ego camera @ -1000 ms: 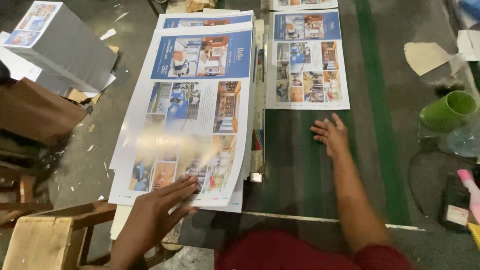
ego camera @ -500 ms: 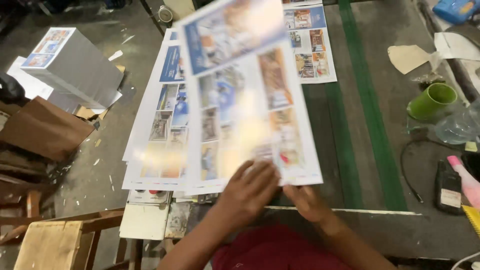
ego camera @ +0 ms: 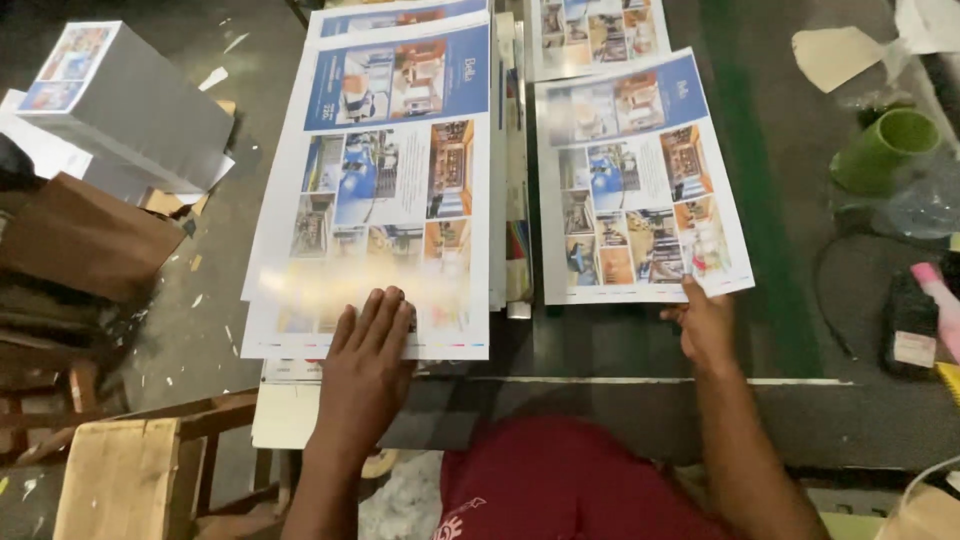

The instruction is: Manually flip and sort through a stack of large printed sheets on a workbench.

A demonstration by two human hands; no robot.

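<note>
Sheets dominate my view: a printed stack (ego camera: 385,190) with a blue header band and photo panels lies at 11 o'clock, and my left hand (ego camera: 365,365) rests flat and open on its near edge. A single printed sheet (ego camera: 640,175), tilted, lies at 1 o'clock; my right hand (ego camera: 705,325) pinches its near right corner. A grey box (ego camera: 130,105) with a picture label sits at 10 o'clock, a green cup (ego camera: 885,150) at 2. Glare blurs the stack's lower panels.

Green cup (ego camera: 885,150) lay tipped at table's right edge, pink bottle (ego camera: 940,300) below it. Wrapped grey ream (ego camera: 125,110) sat far left above brown box (ego camera: 85,235); wooden stool (ego camera: 120,480) at bottom left.
</note>
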